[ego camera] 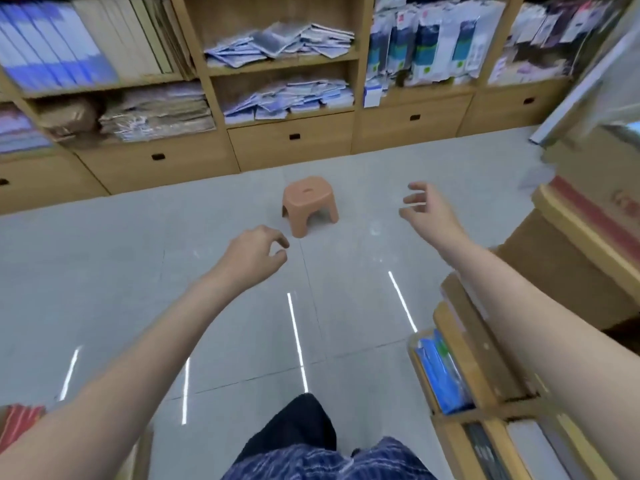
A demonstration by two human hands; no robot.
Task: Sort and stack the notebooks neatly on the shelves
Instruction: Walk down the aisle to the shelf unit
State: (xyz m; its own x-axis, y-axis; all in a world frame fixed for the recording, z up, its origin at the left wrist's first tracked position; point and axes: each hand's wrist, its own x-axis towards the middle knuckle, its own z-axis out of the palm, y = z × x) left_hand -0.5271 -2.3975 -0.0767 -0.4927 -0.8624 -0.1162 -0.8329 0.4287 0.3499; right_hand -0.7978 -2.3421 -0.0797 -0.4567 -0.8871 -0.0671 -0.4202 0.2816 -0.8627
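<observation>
Striped blue fabric and a dark trouser leg fill the bottom edge, nearest the lens, with both bare forearms reaching out above them over the grey tiled floor.

Loose notebooks lie in a messy, slumped heap on the upper board of the wooden shelf unit straight beyond the stool. A second untidy heap of notebooks sits on the board directly below, above a drawer. Neither hand touches them; both heaps are well beyond the stool.

Just this side of the stool and slightly to its left, the left hand hovers in the air with its fingers loosely curled toward the thumb, holding nothing. To the right of the stool, the right hand hangs with fingers spread and gently bent, also holding nothing.

Left of the stool's line, the far shelves carry upright blue and tan folders, with flat brown-paper stacks beneath. Right of it hang rows of packaged goods; motion blur hides their details. Nearer than the stool, on the right, a low wooden rack holds blue-edged items, and cardboard boxes stand beyond it.
</observation>
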